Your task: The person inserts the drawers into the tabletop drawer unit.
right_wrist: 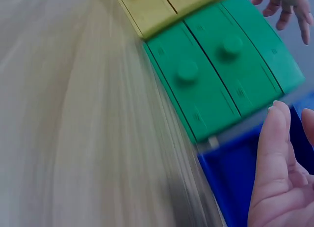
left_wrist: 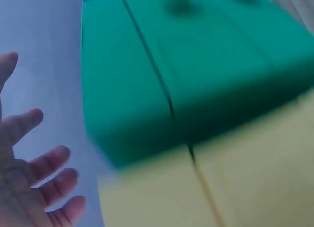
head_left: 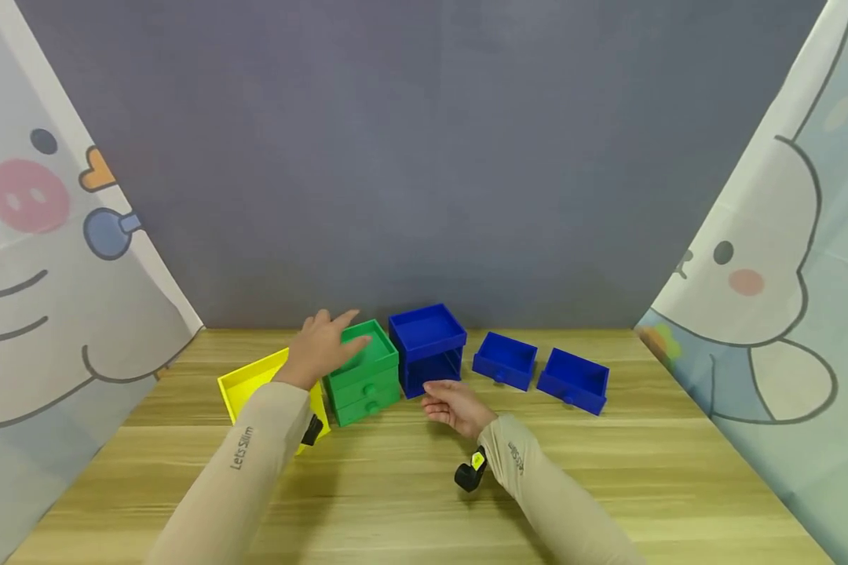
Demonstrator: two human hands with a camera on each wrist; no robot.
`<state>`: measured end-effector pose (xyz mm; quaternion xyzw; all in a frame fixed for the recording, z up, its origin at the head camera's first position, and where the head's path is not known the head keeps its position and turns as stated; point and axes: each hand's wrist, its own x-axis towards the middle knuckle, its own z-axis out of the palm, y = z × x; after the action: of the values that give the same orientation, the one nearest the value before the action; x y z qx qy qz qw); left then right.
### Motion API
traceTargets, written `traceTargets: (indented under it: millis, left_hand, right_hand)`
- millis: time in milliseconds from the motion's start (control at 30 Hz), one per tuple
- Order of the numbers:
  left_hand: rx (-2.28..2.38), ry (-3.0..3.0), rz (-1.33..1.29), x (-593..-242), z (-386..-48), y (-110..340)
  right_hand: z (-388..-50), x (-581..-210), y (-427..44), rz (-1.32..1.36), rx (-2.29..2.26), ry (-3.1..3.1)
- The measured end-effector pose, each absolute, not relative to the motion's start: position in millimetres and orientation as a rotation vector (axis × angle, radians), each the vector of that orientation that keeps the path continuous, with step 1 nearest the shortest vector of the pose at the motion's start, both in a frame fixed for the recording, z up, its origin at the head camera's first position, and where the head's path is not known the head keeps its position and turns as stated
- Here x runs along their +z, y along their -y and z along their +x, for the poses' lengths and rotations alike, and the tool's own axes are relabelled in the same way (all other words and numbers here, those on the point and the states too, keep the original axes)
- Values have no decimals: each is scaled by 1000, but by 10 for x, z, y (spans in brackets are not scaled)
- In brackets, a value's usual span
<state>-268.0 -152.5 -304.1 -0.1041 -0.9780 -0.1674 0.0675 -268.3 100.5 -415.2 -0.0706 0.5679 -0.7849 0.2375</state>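
Note:
With its fingers spread, the left hand [head_left: 319, 347] hovers over the near left of a small green drawer cabinet [head_left: 364, 384] and holds nothing. The cabinet has two round-knobbed drawers, both pushed in, and a tray-like top. Beside it stands a blue cabinet [head_left: 427, 339] with a hollow front and no drawers in it. Just before that opening is the right hand [head_left: 455, 406], its fingers loosely bent and nothing between them. In the right wrist view its thumb [right_wrist: 274, 143] overlaps the blue frame. A yellow cabinet [head_left: 254, 373] adjoins the green one, partly hidden by the left arm.
Two blue drawers [head_left: 505, 357] with round knobs lie on the wooden table [head_left: 396, 502] to the right of the blue cabinet. A grey backdrop [head_left: 424, 157] rises behind, and printed cloths [head_left: 770, 259] flank both sides.

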Motion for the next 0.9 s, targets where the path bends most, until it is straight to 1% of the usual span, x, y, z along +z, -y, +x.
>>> traceTargets:
  millis: [133,233,367,500,600,700,900]
  left_hand:
    - [-616,2871,-346,-3072,-2795,1293]
    - [-622,2878,-312,-3104,-2866,1174]
    - [-506,2941,-294,-3138,-2937,1059]
    - [-338,3002,-288,-3183,-2970,996]
    - [-176,3019,-304,-3222,-2979,962]
    - [-109,3028,-313,-3261,-2992,913]
    - [-78,3060,-241,-3306,-3004,859]
  right_hand:
    - [-2704,-4200,-1263,-256,-2146,-1571]
    - [-2709,-4244,-1499,-294,-2135,-1585]
    - [-2673,-4259,-1825,-237,-2186,-1604]
    - [-2618,-4266,-2079,-107,-2251,-1584]
    - [-2593,-4285,-2196,-28,-2281,-1537]
    - [-2575,-4310,-2264,18,-2306,-1500]
    - [-2568,-4341,-2306,5,-2326,-1449]
